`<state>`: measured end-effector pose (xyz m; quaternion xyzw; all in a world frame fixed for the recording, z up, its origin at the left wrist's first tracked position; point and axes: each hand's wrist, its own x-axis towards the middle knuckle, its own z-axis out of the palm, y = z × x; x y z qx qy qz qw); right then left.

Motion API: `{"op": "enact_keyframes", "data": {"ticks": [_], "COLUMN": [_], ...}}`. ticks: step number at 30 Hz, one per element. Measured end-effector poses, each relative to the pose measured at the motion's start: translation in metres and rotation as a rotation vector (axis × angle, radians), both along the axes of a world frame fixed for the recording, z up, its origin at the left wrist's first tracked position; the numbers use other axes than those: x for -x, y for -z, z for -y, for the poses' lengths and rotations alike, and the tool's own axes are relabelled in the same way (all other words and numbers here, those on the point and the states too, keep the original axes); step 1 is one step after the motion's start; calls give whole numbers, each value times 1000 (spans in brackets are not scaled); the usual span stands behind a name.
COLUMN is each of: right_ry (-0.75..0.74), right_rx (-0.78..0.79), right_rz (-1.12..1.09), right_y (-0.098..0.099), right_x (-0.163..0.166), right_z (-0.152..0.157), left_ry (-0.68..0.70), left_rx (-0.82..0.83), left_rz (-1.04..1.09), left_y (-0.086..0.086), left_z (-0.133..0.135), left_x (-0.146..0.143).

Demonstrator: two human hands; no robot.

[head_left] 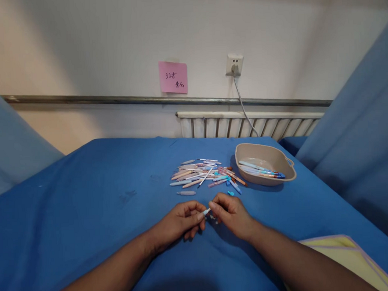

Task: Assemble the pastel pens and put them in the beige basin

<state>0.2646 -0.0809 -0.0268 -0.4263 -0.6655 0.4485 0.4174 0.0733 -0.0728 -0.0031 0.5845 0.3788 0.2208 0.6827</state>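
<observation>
My left hand (189, 218) holds a small pale blue and white pen part (206, 211) between thumb and fingers. With thumb and forefinger together, my right hand (231, 214) pinches at its white upper end. Several tiny white pieces (211, 217) show between and below the hands; whether they lie on the cloth or in the fingers I cannot tell. Just beyond my hands lies a loose pile of pens and pen parts (195, 173) in pink, peach, white and blue. A small turquoise piece (231, 193) lies near my right fingers.
A beige plastic basin (266, 181) with several blue and white pens (261, 169) in it stands right of the pile. Blue cloth (87, 201) covers the surface. A folded yellow cloth (343, 255) lies at the lower right. Blue curtains (357, 125) hang at both sides; a radiator (223, 123) stands behind.
</observation>
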Motion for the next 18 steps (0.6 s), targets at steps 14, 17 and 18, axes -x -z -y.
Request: {"op": "enact_keyframes", "data": {"ticks": [14,17,18], "right_ry": [485,463,449], "right_rx": [-115,-198,-228], "right_rz": [270,376,413], "right_y": [17,15,14], "right_x": [-52,-50,-50], "right_z": [-51,-49,-48], "left_ry": [-191,-192,-194], "left_rx": [54,50,49], "left_rz": [146,150,152], "left_y": [2,2,2], "left_z": [-6,-6,-6], "left_x": [0,1,0]}}
